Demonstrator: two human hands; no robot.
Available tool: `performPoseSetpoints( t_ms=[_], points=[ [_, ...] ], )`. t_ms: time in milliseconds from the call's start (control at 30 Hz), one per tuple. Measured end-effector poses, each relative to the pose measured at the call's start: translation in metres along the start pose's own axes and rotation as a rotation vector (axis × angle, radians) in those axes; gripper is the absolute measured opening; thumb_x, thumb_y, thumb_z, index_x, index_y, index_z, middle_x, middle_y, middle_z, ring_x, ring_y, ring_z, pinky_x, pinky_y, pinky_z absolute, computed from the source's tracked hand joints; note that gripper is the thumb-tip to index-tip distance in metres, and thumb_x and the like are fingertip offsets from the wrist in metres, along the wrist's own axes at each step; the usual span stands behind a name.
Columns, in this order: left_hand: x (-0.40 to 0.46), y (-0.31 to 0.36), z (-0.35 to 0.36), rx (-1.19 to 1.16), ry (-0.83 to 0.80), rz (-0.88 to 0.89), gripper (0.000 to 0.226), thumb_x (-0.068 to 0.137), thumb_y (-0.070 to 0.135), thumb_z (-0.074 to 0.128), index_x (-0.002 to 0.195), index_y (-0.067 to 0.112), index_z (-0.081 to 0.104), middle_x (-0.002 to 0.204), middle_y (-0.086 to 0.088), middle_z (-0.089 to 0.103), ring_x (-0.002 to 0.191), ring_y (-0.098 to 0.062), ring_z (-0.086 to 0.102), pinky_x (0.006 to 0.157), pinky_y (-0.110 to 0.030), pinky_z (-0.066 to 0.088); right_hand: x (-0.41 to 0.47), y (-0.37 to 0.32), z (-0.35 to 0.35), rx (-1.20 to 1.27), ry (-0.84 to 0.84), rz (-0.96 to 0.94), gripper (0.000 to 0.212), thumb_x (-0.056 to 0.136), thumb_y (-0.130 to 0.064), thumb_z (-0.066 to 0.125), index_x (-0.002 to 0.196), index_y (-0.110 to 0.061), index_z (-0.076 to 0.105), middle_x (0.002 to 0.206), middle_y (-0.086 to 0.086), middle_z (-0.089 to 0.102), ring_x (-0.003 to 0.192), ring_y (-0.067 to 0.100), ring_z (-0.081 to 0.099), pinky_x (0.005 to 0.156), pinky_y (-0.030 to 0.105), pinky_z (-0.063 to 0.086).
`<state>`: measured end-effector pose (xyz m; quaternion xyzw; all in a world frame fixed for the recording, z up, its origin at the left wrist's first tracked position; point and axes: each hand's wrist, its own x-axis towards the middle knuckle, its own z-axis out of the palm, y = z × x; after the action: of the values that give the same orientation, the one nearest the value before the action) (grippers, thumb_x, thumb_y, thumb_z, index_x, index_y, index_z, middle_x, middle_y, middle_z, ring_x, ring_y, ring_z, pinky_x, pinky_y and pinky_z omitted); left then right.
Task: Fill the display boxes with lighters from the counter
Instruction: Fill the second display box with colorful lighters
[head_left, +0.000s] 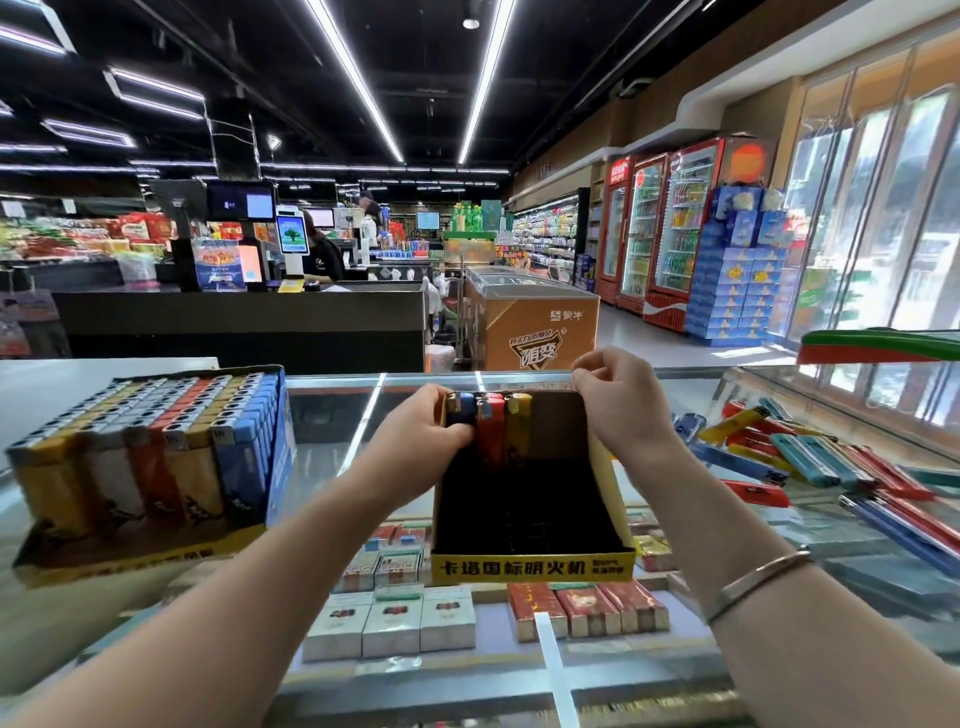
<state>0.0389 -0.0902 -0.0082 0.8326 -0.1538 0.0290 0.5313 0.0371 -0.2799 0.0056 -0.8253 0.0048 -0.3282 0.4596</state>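
A nearly empty yellow-and-black display box (532, 566) stands on the glass counter in front of me. In its back row stand a blue lighter (460, 408), a red lighter (490, 428) and a yellow lighter (518, 426). My left hand (415, 441) grips the blue lighter at the box's back left corner. My right hand (618, 400) pinches the top edge of the box's back wall at the right. A full display box (150, 556) of lighters in several colours stands at the left. Loose lighters (800, 457) lie in a heap on the counter at the right.
The glass counter (332, 415) has cigarette packs (395, 623) showing under its top. Behind it are a dark checkout desk (239, 322), an orange chest freezer (535, 327) and drink fridges (670, 228) along the right wall. A person sits at the far checkout.
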Motion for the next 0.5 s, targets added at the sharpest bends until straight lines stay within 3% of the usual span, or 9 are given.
performPoseSetpoints(
  t_ms=[133,233,300,367,500],
  points=[
    [-0.003,0.0,0.006,0.026,0.041,0.033,0.009,0.091,0.019,0.054,0.094,0.027,0.05,0.094,0.0,0.063,0.087,-0.01,0.06,0.071,-0.025,0.049,-0.002,0.015,-0.036,-0.255,-0.027,-0.022,0.01,0.089,-0.013,0.05,0.084,-0.015,0.058,0.075,0.0,0.06,0.071,0.017,0.055,0.061,0.028,0.043],
    [-0.005,0.003,0.01,0.065,0.071,0.044,0.01,0.092,0.018,0.051,0.097,0.026,0.049,0.096,-0.001,0.062,0.092,-0.015,0.059,0.084,-0.035,0.05,-0.002,0.03,-0.073,-0.665,-0.222,0.071,0.008,0.085,-0.011,0.052,0.086,-0.013,0.06,0.085,0.006,0.062,0.082,0.023,0.055,0.07,0.033,0.045],
    [-0.006,0.005,0.013,0.08,0.068,0.044,0.013,0.092,0.017,0.051,0.101,0.024,0.047,0.099,-0.002,0.061,0.094,-0.016,0.058,0.087,-0.037,0.049,-0.006,0.035,-0.091,-0.855,-0.361,0.122,0.006,0.087,-0.012,0.054,0.092,-0.014,0.057,0.09,0.006,0.059,0.08,0.02,0.052,0.066,0.03,0.043],
    [-0.008,0.007,0.016,0.077,0.049,0.045,0.016,0.092,0.016,0.051,0.104,0.024,0.045,0.1,-0.002,0.06,0.094,-0.014,0.058,0.084,-0.034,0.049,-0.015,0.035,-0.099,-0.984,-0.513,0.128,0.01,0.089,-0.009,0.051,0.096,-0.016,0.05,0.089,0.002,0.054,0.076,0.014,0.049,0.06,0.026,0.037],
    [-0.011,0.009,0.02,0.082,0.029,0.052,0.018,0.091,0.015,0.051,0.106,0.023,0.044,0.099,-0.002,0.06,0.091,-0.012,0.058,0.077,-0.029,0.049,-0.024,0.033,-0.1,-1.113,-0.657,0.07,0.023,0.086,-0.001,0.046,0.104,-0.015,0.052,0.1,0.004,0.058,0.089,0.017,0.053,0.073,0.028,0.041]
  ],
)
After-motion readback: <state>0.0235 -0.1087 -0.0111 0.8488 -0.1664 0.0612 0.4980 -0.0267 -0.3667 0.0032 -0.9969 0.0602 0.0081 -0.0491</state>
